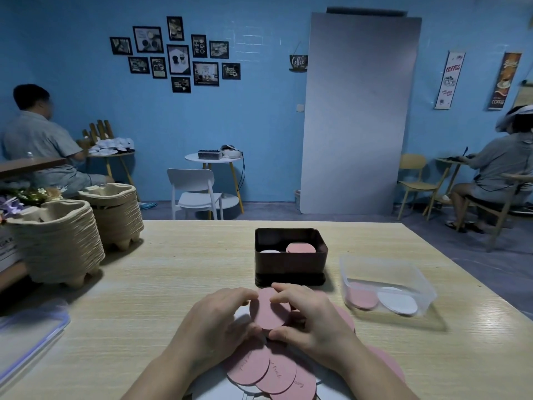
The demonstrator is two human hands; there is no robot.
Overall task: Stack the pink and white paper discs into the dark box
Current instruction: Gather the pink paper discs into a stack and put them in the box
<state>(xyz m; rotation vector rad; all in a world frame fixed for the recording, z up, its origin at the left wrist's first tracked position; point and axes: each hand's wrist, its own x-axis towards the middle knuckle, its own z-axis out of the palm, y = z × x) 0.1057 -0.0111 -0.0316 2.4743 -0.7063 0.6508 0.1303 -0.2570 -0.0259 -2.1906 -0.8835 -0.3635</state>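
Open tabletop (pixel 173 269) lay left of the dark box (pixel 290 267); a clear tub (pixel 424 287) stood just right of it. Loose pink and white discs (pixel 259 370) ran under the wrists, cut off at the bottom edge. The left hand (pixel 219 319) and right hand (pixel 313 321), fingers curled, pinched a pink disc stack (pixel 268 310) just before the box.

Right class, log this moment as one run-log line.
left hand: holds pink round paper disc pile | right hand: holds same pile | dark rectangular box: pink stack, white stack inside
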